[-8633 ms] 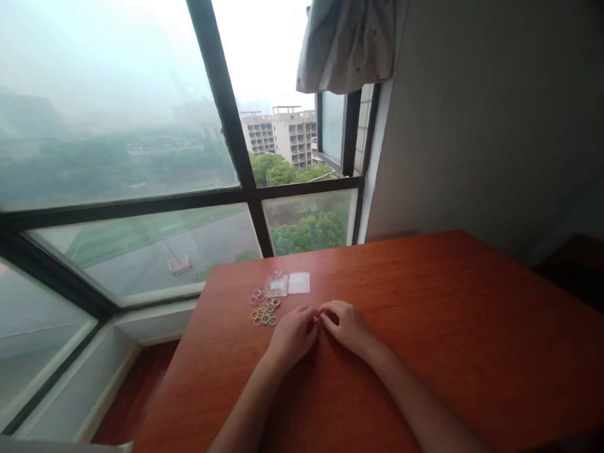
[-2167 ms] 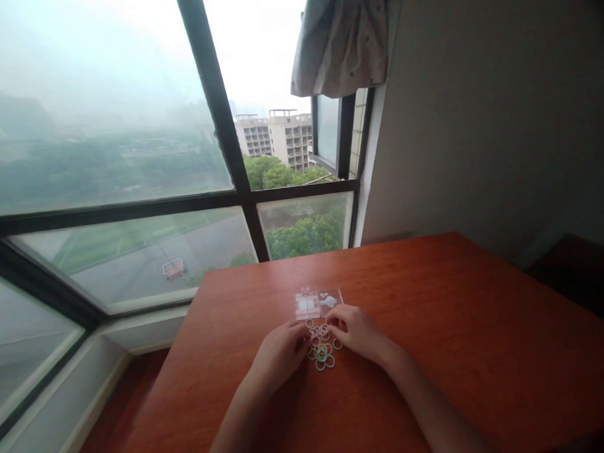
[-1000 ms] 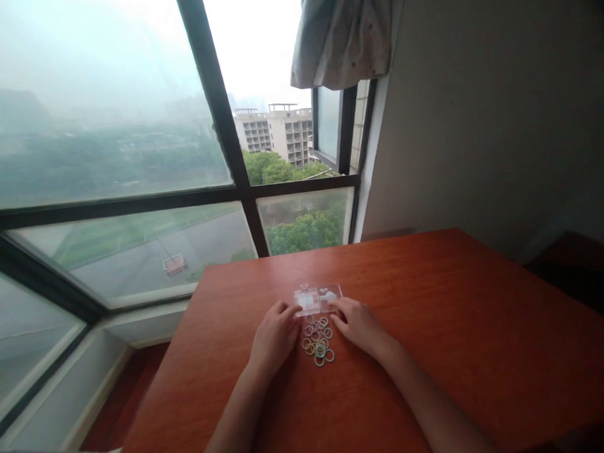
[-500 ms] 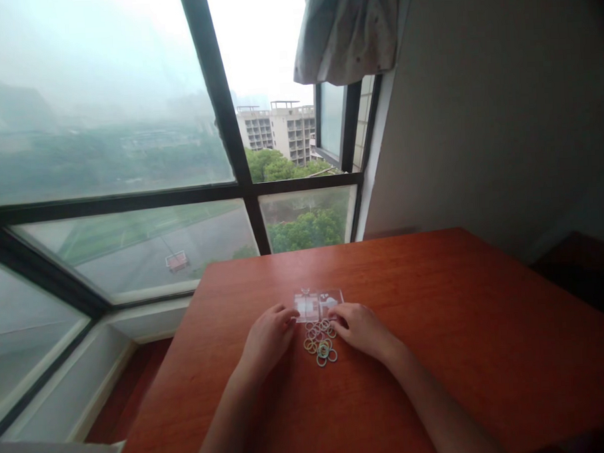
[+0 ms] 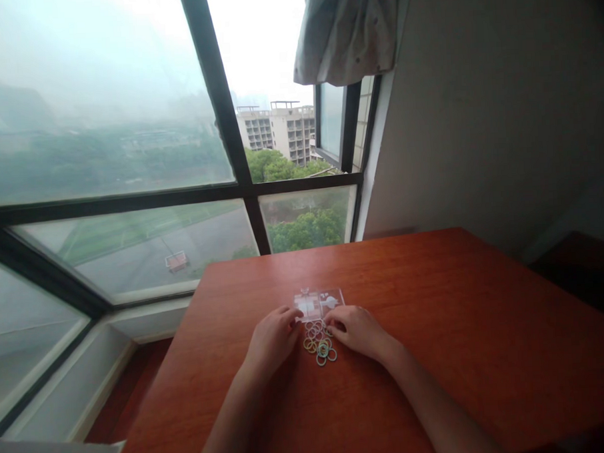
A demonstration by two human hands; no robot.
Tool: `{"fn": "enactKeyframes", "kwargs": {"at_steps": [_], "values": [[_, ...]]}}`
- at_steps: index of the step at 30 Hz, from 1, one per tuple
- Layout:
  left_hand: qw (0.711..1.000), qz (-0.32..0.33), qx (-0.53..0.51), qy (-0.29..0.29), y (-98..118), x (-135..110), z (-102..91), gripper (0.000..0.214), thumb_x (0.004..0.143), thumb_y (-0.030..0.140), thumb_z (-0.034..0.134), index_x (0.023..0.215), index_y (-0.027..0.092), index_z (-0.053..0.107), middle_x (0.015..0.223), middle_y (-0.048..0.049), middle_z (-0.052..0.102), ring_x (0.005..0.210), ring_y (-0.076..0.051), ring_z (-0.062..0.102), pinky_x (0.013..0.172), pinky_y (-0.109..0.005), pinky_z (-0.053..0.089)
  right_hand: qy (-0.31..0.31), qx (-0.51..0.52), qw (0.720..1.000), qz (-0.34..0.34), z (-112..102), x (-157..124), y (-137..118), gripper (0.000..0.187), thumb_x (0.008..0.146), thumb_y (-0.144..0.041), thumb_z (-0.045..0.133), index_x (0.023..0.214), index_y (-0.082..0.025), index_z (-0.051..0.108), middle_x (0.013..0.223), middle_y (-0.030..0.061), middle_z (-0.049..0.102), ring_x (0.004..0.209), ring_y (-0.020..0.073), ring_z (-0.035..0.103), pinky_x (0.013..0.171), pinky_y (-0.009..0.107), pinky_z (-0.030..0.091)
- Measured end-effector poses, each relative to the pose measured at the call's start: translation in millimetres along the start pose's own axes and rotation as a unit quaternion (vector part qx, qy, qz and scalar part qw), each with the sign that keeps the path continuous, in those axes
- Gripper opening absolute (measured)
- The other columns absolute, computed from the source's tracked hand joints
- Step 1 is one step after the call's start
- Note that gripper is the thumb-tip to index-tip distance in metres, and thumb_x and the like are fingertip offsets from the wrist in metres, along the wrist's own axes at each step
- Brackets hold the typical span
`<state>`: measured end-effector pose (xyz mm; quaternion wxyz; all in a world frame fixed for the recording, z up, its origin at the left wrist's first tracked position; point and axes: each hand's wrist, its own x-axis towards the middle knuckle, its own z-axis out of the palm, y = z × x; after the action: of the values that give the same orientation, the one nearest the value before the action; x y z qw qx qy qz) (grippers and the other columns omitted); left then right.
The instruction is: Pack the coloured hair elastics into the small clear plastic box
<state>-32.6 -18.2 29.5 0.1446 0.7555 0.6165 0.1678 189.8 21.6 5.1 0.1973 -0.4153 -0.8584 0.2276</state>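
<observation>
A clear plastic box [image 5: 306, 308] lies opened flat on the table, its transparent lid [image 5: 335, 298] with a white print folded out to the right. Just in front of it is a loose heap of small pastel hair ties [image 5: 323, 349], pink, yellow and mint. My left hand [image 5: 273, 336] rests at the box's front left corner, fingers curled and thumb and fingertips closed on its edge. At the right side of the heap, my right hand [image 5: 359, 329] has thumb and forefinger bent together over the hair ties; its fingertips appear to pinch one, partly hidden.
The reddish-brown wooden table [image 5: 415, 288] extends to both sides and behind the box. Beyond its far edge stand dark-framed windows [image 5: 245, 182], with a short curtain [image 5: 348, 34] above. A grey wall [image 5: 477, 112] rises on the right.
My right hand has shifted slightly left, its fingertips now over the upper right of the heap. My left hand has moved very slightly right. The box stays in place.
</observation>
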Motion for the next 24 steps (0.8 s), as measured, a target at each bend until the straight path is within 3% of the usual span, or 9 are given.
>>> {"fn": "enactKeyframes", "kwargs": {"at_steps": [15, 24], "values": [[0.999, 0.023, 0.002, 0.042, 1.4, -0.2, 1.1, 0.022, 0.089, 0.022, 0.049, 0.104, 0.023, 0.066, 0.09, -0.0034, 0.068, 0.072, -0.014, 0.06, 0.067, -0.024, 0.04, 0.029, 0.033, 0.999, -0.011, 1.4, 1.9, 8.8, 0.011, 0.082, -0.019, 0.062, 0.085, -0.022, 0.072, 0.079, 0.0008, 0.069, 0.069, 0.013, 0.059, 0.066, 0.023, 0.04], [0.993, 0.062, -0.084, 0.05, 12.0, 0.8, 11.4, 0.016, 0.087, 0.023, 0.054, 0.095, 0.021, 0.067, 0.084, -0.0023, 0.065, 0.067, -0.011, 0.055, 0.061, -0.021, 0.04, 0.069, 0.15, 0.986, -0.021, 6.5, 4.3, -0.9, 0.012, 0.083, -0.023, 0.063, 0.087, -0.019, 0.073, 0.076, 0.0014, 0.069, 0.065, 0.0124, 0.058, 0.061, 0.022, 0.041]]}}
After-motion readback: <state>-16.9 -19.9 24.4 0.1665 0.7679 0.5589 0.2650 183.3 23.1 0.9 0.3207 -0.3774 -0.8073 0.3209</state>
